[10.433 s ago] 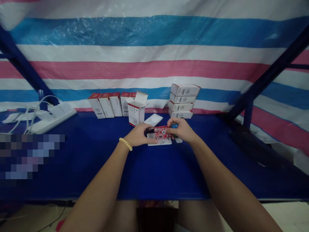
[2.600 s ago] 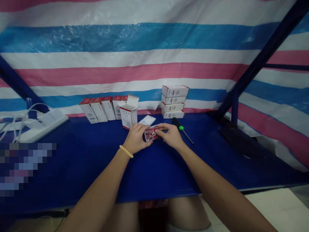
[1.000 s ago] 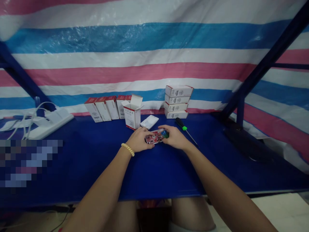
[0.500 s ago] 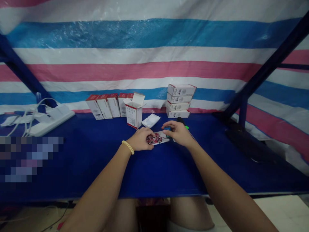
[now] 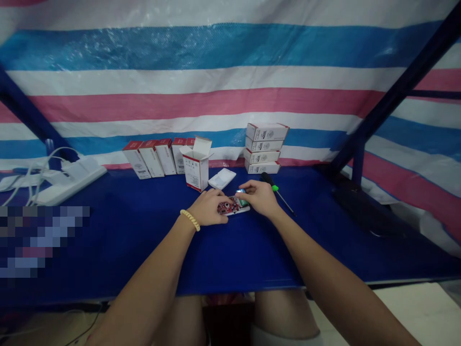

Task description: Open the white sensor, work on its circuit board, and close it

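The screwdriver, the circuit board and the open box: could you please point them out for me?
Screwdriver (image 5: 275,188), head view: its green collar.
Circuit board (image 5: 229,206), head view: its red face.
Open box (image 5: 195,171), head view: its printed front.

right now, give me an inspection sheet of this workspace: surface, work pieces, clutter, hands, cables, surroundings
surface: blue tabletop
work pieces: red circuit board on a white casing; blue-and-green part at its right end
clutter: open carton, row of red-and-white boxes, stack of four boxes, white shell, screwdriver; dark object at right, unclear
hands: left hand grips the board and casing; right hand has the blue-and-green part at its fingertips
cables: white cables at left, beside a power strip
surroundings: striped sheet behind, blue frame at both sides
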Available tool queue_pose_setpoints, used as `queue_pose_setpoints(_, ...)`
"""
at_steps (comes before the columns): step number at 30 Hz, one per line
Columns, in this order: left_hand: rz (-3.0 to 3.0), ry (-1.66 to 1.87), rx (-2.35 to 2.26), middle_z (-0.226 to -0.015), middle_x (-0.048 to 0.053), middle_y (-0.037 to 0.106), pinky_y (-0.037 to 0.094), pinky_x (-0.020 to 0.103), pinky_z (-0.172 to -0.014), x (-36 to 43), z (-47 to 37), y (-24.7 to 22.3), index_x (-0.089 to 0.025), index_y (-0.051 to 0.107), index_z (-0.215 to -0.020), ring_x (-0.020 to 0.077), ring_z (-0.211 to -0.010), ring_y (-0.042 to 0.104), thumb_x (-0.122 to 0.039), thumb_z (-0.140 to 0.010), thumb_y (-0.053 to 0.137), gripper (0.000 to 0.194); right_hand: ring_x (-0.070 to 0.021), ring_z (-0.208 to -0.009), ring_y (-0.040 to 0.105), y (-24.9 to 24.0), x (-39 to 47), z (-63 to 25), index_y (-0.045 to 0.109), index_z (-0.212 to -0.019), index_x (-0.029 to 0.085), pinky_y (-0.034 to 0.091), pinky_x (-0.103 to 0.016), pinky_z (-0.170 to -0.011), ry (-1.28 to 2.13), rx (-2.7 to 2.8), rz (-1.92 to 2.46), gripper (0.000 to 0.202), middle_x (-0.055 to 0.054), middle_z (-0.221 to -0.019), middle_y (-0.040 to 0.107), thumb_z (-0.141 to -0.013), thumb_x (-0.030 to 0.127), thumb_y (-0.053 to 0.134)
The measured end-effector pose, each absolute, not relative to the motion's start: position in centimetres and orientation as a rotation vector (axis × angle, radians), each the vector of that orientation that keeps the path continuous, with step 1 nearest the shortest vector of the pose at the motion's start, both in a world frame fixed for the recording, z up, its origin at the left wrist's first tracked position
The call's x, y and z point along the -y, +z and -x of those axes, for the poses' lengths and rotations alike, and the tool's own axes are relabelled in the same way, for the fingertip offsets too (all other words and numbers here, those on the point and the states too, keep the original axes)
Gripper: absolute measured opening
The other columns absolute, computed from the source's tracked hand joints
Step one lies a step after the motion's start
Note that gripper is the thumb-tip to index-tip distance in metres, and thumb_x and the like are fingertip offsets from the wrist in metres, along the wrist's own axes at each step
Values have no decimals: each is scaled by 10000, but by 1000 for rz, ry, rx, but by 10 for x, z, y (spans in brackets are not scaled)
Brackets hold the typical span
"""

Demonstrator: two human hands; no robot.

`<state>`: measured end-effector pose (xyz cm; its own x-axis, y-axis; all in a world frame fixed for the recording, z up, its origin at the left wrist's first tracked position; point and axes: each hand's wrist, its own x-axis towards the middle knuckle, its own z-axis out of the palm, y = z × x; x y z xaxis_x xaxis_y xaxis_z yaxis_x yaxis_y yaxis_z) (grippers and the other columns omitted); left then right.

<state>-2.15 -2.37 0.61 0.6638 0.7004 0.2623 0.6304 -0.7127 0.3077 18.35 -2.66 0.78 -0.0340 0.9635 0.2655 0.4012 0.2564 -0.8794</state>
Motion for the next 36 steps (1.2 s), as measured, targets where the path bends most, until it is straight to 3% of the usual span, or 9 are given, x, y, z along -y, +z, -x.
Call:
queue_pose_setpoints(4, -2740, 448, -1163, -1024, 62, 605, 455, 419, -816, 27, 16, 13, -258, 688, -1043, 275, -933, 577, -318, -623, 740, 427, -162, -651, 611, 4, 25, -181, 676, -798, 152, 467, -287, -588, 813, 1571, 1265, 347, -47, -687, 672, -590, 415, 764)
queue_pose_setpoints(9, -2783, 262, -1256, -1029, 71, 586, 442, 414, -839, 31, 9, 21, -235, 654, -1079, 285, -985, 554, -415, -657, 690, 460, -141, -645, 588, 4, 23, -183, 707, -763, 160, 445, -276, -617, 631, 1742, 1325, 256, -27, -695, 676, -606, 355, 759)
queue_pose_setpoints(14, -2760, 210, -1279, -1005, 71, 565, 445, 424, -841, 32, 5, 23, -256, 640, -1065, 289, -981, 554, -436, -655, 675, 449, -146, -740, 602, 7, 22, -185, 716, -723, 174, 446, -279, -688, 497, 1889, 1390, 118, -47, -808, 692, -721, 281, 667)
queue_pose_setpoints(19, -2697, 187, -1305, -992, 68, 551, 455, 430, -824, 32, 4, 26, -265, 639, -1035, 294, -942, 567, -439, -620, 704, 455, -141, -736, 584, 8, 23, -186, 719, -815, 166, 441, -286, -712, 375, 1977, 1449, 154, -58, -830, 675, -766, 277, 626)
queue_pose_setpoints(26, -2555, 403, -1207, -1025, 60, 554, 481, 403, -825, 28, 13, 12, -258, 663, -1068, 253, -892, 586, -369, -583, 753, 506, -154, -716, 587, 16, 31, -184, 705, -899, 161, 418, -287, -666, 279, 2080, 1540, 272, -57, -815, 683, -760, 379, 620)
queue_pose_setpoints(36, -2563, 658, -1160, -1012, 54, 573, 514, 387, -840, 31, 11, 9, -202, 619, -1135, 230, -884, 610, -355, -583, 765, 592, -151, -690, 620, 19, 35, -183, 706, -870, 168, 453, -269, -653, 365, 1913, 1625, 267, -43, -750, 692, -661, 334, 706)
